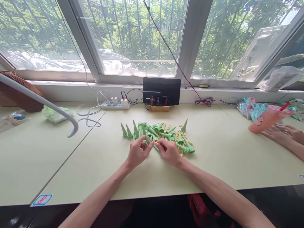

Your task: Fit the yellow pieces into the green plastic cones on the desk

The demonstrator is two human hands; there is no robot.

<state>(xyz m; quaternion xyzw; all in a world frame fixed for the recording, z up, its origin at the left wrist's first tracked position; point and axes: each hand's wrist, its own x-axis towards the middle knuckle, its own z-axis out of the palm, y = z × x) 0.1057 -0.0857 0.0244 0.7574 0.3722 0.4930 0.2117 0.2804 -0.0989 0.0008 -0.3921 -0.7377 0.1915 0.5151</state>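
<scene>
My left hand point(140, 150) is closed around a green plastic cone point(147, 140), its tip pointing up and away. Close beside it, my right hand point(169, 152) pinches a small yellow piece point(156, 143), mostly covered by the fingertips. Both hands meet at the near edge of a pile of green cones point(152, 128), some lying down and some upright. More small yellow pieces point(187, 142) are scattered among and to the right of the cones. One upright cone point(184, 125) stands apart at the back right of the pile.
Behind the pile a phone point(161, 100) leans on a dark tablet point(162, 85). A power strip point(115, 104) with cables lies left. At right another person's hands point(282, 133) rest near a pink drink cup point(268, 119) and pastel plastic items point(251, 107). A white lamp arm point(40, 99) crosses the left.
</scene>
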